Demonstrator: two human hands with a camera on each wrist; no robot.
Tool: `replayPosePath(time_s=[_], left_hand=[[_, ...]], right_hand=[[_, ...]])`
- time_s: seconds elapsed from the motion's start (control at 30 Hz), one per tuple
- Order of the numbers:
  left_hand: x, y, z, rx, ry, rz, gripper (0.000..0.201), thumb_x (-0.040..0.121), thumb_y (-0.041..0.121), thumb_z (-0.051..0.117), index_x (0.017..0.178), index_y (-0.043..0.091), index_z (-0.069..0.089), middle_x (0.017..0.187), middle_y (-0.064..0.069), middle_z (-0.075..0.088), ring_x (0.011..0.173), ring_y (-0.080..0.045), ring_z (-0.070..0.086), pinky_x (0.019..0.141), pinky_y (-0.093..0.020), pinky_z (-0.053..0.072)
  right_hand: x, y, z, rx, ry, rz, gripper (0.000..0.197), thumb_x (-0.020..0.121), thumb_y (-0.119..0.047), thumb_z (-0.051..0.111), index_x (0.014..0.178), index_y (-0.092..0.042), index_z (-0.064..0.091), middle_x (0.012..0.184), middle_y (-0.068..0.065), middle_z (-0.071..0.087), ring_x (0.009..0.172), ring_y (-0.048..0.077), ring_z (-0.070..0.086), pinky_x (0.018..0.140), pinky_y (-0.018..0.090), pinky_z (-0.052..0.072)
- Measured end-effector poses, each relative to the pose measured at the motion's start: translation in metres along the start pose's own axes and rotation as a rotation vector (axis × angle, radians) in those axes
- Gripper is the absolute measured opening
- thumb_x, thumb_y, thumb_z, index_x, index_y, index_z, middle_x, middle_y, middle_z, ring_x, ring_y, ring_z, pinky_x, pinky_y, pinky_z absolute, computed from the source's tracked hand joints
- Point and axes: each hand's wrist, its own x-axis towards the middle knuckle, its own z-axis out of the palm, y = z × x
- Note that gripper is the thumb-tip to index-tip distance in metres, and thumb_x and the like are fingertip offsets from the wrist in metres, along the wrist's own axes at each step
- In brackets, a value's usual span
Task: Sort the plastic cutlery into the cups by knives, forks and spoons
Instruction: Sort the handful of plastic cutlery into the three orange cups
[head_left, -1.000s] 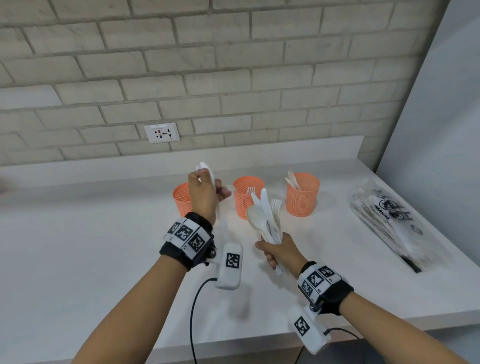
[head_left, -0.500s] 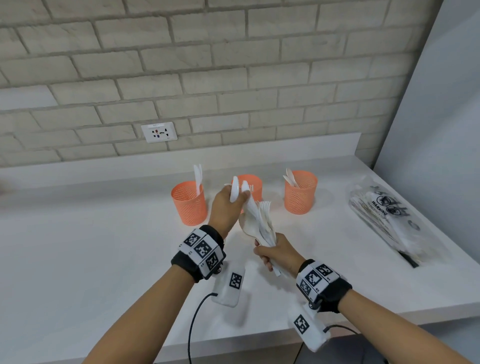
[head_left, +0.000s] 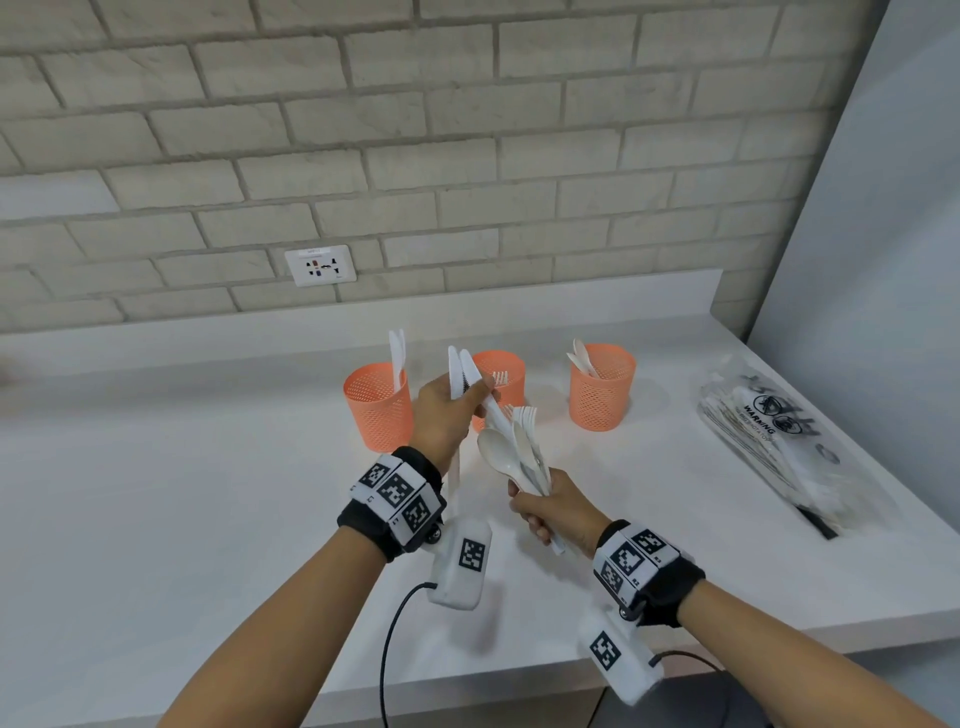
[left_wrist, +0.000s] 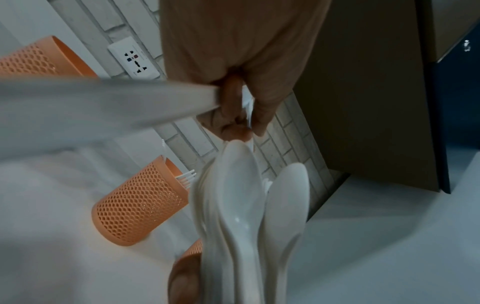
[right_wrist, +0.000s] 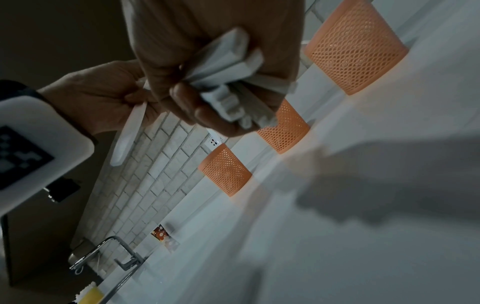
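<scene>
left hand (head_left: 445, 410) now pinches two knives (head_left: 460, 371) above right-hand bundle (head_left: 522, 452).

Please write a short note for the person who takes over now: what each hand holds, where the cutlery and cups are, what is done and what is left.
Left hand: grips two knives, one still partly in the bundle.
Right hand: grips the bundle of mixed spoons and forks by the handles.
Cups in a row on the counter: left cup has knives, middle cup forks, right cup spoons.
Done: a few pieces are in each cup.
Left: drop these knives in the left cup, then sort the bundle. The bag at right seems to hold more cutlery.
</scene>
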Motion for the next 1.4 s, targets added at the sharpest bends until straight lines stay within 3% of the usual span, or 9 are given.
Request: replayPosePath(time_s=[0.17,0.33,0.43,0.63,0.77,0.97,1.1,1.3,1.4], left_hand=[[0.003,0.007,0.001,-0.042,0.078,0.047,0.019,0.099,0.018,0.039,0.088,0.011,0.053,0.07,-0.004,0.064,0.042,0.005,0.05,0.042,-0.007,0.035],[0.018,0.02,-0.014,-0.358,0.349,0.029,0.021,0.099,0.017,0.034,0.084,0.019,0.048,0.057,0.001,0.049,0.045,-0.007,0.05,0.056,-0.022,0.043],[0.023,0.024,-0.022,-0.369,0.438,0.022,0.015,0.098,0.017,0.034,0.09,0.02,0.045,0.063,0.0,0.035,0.047,-0.012,0.038,0.047,-0.022,0.039],[0.007,0.008,-0.021,-0.065,0.195,-0.099,0.006,0.089,0.008,0.054,0.091,0.009,0.059,0.056,0.001,0.036,0.039,-0.007,0.033,0.034,-0.015,0.029],[-0.006,-0.012,-0.007,0.065,0.003,-0.163,0.031,0.084,0.022,0.067,0.059,0.018,0.048,0.049,0.003,0.033,0.035,-0.007,0.028,0.034,-0.017,0.026],[-0.009,-0.016,0.007,0.12,0.094,-0.072,0.037,0.084,0.015,0.067,0.053,0.016,0.045,0.034,0.01,0.04,0.037,-0.008,0.035,0.044,-0.023,0.028],[-0.002,-0.008,0.004,0.0,0.215,-0.008,0.022,0.092,0.018,0.054,0.07,0.021,0.052,0.054,0.002,0.042,0.047,-0.013,0.037,0.047,-0.025,0.031],[-0.009,-0.017,0.008,-0.013,0.041,-0.067,0.019,0.087,0.014,0.063,0.068,0.015,0.059,0.048,0.006,0.045,0.035,-0.005,0.035,0.036,-0.017,0.028],[-0.008,-0.024,0.01,-0.03,0.066,-0.067,0.021,0.092,0.011,0.055,0.071,0.014,0.06,0.058,0.0,0.048,0.044,-0.012,0.036,0.037,-0.015,0.03]], right_hand=[[-0.001,0.0,-0.003,-0.025,-0.039,0.012,0.02,0.085,0.002,0.049,0.076,-0.015,0.052,0.038,-0.011,0.041,0.032,0.005,0.033,0.036,0.016,0.032],[-0.005,0.002,-0.006,0.006,-0.074,0.055,0.011,0.074,-0.009,0.051,0.08,-0.016,0.056,0.038,-0.009,0.037,0.032,0.006,0.027,0.037,0.015,0.027],[-0.006,0.004,-0.007,0.077,-0.084,0.095,0.021,0.066,-0.013,0.047,0.084,-0.015,0.058,0.038,-0.007,0.034,0.031,0.007,0.024,0.038,0.014,0.023],[-0.004,-0.003,-0.011,0.323,-0.165,0.173,0.029,0.09,-0.001,0.033,0.094,-0.013,0.058,0.04,-0.004,0.036,0.029,0.007,0.028,0.036,0.014,0.027],[-0.003,-0.01,-0.01,0.432,-0.235,0.223,0.028,0.091,-0.005,0.033,0.099,-0.015,0.059,0.041,-0.004,0.039,0.029,0.006,0.03,0.037,0.015,0.027],[-0.003,-0.012,-0.008,0.489,-0.287,0.242,0.021,0.091,-0.019,0.042,0.106,-0.016,0.057,0.046,-0.003,0.043,0.031,0.006,0.035,0.037,0.015,0.032],[-0.003,-0.011,-0.01,0.53,-0.251,0.228,0.021,0.092,-0.029,0.045,0.104,-0.016,0.057,0.047,-0.003,0.046,0.032,0.006,0.037,0.037,0.015,0.033],[0.0,-0.013,-0.009,0.492,-0.214,0.179,0.017,0.095,-0.027,0.044,0.103,-0.017,0.056,0.046,-0.005,0.048,0.031,0.005,0.036,0.036,0.014,0.033],[0.002,-0.011,-0.007,0.427,-0.192,0.166,0.02,0.095,-0.031,0.045,0.105,-0.019,0.057,0.052,-0.004,0.052,0.035,0.005,0.039,0.037,0.016,0.035]])
